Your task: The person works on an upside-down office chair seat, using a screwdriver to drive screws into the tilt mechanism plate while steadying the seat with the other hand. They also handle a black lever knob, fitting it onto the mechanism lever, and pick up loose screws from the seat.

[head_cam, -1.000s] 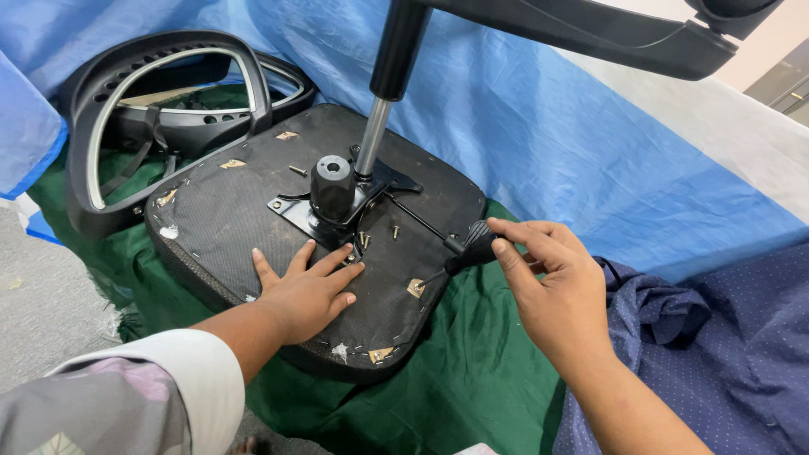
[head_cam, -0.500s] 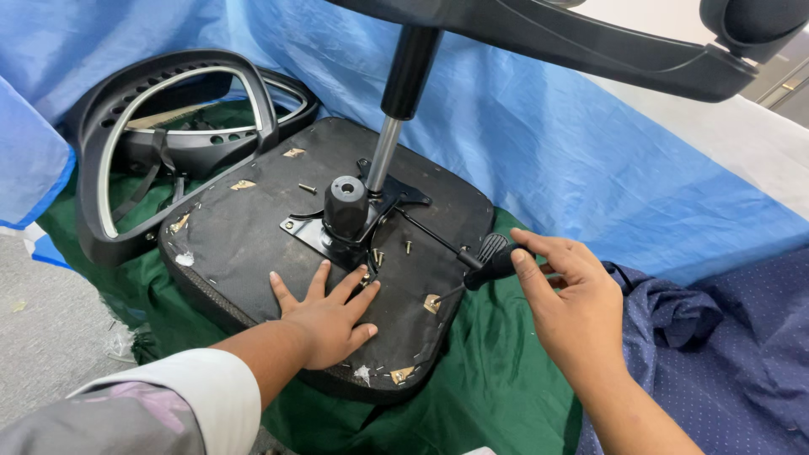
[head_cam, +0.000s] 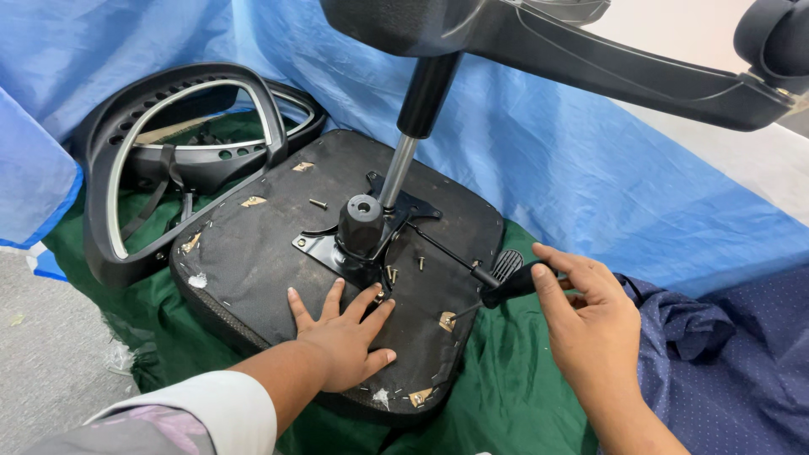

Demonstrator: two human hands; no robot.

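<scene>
Blue sheeting [head_cam: 590, 168] is draping the background, and a green cloth [head_cam: 506, 396] is covering the floor where an upturned chair seat [head_cam: 253, 253] is lying, underside up, near the cloth's middle. Its metal plate [head_cam: 354, 244] is sitting at the seat's centre with a gas cylinder [head_cam: 404, 160] rising from it to the star base [head_cam: 590, 59] overhead. Loose screws [head_cam: 318, 203] are lying on the seat beside the plate. The left hand [head_cam: 345, 337] is pressing flat on the seat's near edge, fingers spread, gripping nothing. The right hand [head_cam: 590, 329] is closing its grip around a black screwdriver handle [head_cam: 510, 286] at the seat's right edge, the shaft pointing toward the seat. A backrest frame [head_cam: 168, 143] is lying against the seat's far left edge, and dark blue fabric [head_cam: 725, 362] is bunching at the right. The seat is looking stiff and fairly heavy, top-heavy with the base attached, so holding it by its padded rim seems safest; the screwdriver is looking light and rigid, best held at its ribbed handle.
</scene>
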